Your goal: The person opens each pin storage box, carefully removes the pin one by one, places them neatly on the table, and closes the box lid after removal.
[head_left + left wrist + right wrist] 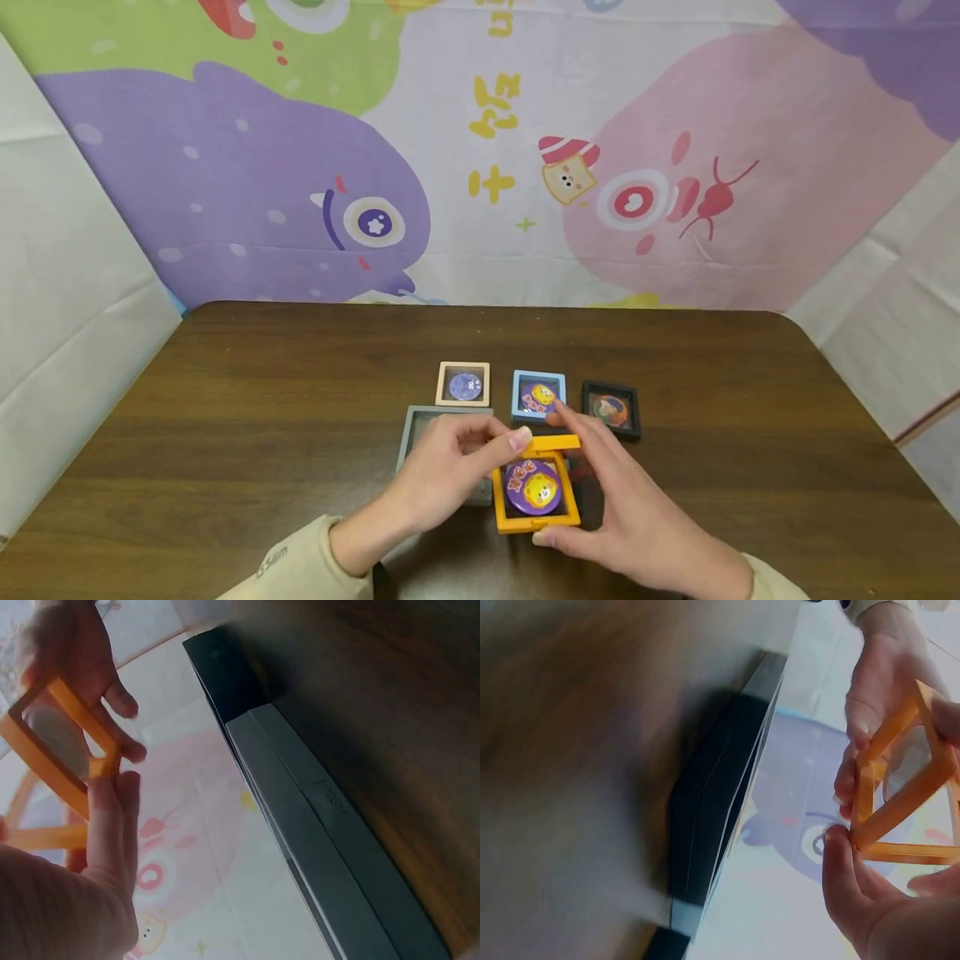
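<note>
An orange display frame (537,525) is held above the table in front of me, its two hinged halves parted. Inside sits a round purple badge (534,488) with a yellow cartoon animal. My left hand (450,471) pinches the frame's far left part, thumb on top near the raised half. My right hand (633,504) holds the right side, its thumb at the near edge and the fingers toward the far edge. In the right wrist view, fingers of both hands touch the orange frame (900,806). The left wrist view shows the badge's pale back (58,739).
A larger grey frame (407,437) lies partly under my left hand. Behind stand out three small frames with round badges: beige (441,383), light blue (516,396) and black (634,412). A dark case (716,802) lies on the brown table (262,433). A cartoon-printed cloth (465,233) hangs behind.
</note>
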`<state>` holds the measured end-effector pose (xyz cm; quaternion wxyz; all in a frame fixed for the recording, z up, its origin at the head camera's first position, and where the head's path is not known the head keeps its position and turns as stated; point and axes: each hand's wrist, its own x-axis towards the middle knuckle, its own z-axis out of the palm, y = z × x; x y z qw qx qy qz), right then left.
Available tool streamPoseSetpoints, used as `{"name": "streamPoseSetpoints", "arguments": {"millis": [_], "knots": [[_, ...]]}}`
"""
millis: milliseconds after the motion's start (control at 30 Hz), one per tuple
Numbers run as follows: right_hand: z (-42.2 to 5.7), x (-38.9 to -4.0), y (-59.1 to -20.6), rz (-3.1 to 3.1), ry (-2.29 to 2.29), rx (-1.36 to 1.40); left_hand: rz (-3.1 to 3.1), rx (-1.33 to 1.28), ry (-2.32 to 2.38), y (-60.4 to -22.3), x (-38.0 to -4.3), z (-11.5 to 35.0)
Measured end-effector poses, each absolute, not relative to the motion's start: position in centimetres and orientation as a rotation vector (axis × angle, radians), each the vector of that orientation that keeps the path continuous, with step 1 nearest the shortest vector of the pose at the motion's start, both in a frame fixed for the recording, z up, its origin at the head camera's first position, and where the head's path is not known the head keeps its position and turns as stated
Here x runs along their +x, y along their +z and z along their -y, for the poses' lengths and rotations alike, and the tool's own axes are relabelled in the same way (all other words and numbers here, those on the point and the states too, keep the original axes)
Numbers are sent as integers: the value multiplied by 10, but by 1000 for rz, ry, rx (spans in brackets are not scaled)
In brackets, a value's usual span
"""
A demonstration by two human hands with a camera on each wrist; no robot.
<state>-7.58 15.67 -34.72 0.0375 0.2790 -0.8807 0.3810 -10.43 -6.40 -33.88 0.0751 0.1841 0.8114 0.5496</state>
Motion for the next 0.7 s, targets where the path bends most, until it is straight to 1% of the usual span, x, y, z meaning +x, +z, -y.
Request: {"name": "streamPoseSetpoints", "arguments": {"millis": [200, 367, 433, 700], "knots": [[-162, -80, -345, 2537, 1039, 729, -2514, 473, 1624, -339, -105, 62], [-162, -79, -348, 2435, 1037, 766, -2528, 426, 1613, -340, -103, 60], [-159, -79, -349, 2463, 1027, 776, -2515, 430, 1624, -340, -101, 59], [-156, -78, -354, 2701, 915, 662, -2489, 489, 1591, -340, -94, 55]]}}
